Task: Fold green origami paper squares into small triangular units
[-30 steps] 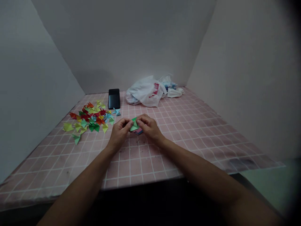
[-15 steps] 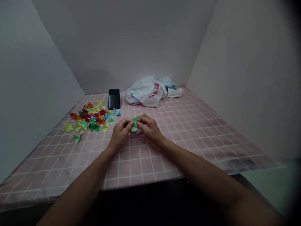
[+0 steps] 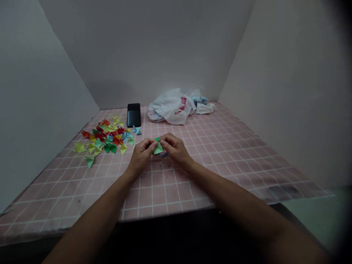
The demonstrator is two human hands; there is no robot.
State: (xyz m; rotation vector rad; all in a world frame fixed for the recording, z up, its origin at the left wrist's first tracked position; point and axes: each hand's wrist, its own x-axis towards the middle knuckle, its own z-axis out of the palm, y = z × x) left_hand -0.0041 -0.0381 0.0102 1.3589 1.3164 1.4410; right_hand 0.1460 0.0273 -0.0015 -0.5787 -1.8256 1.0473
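Between my two hands is a small piece of folded green paper (image 3: 158,149), darker green at its far edge. My left hand (image 3: 142,151) pinches its left side between thumb and fingers. On the right side, my right hand (image 3: 175,147) grips it with thumb and bent fingers. Under the green paper and partly covered by my hands, a small stack of coloured paper (image 3: 163,154) shows a blue and pink edge. My fingers hide much of the fold.
To the left lies a pile of folded paper shapes (image 3: 110,138) in red, yellow, green and blue. A black phone (image 3: 134,115) lies behind it. White plastic bags (image 3: 172,108) sit at the back wall. A pink checked cloth (image 3: 233,157) covers the table, with walls on three sides.
Both hands stay in nearly the same place on the green paper. The right fingers and thumb have shifted slightly, and a little more of the light green face shows.
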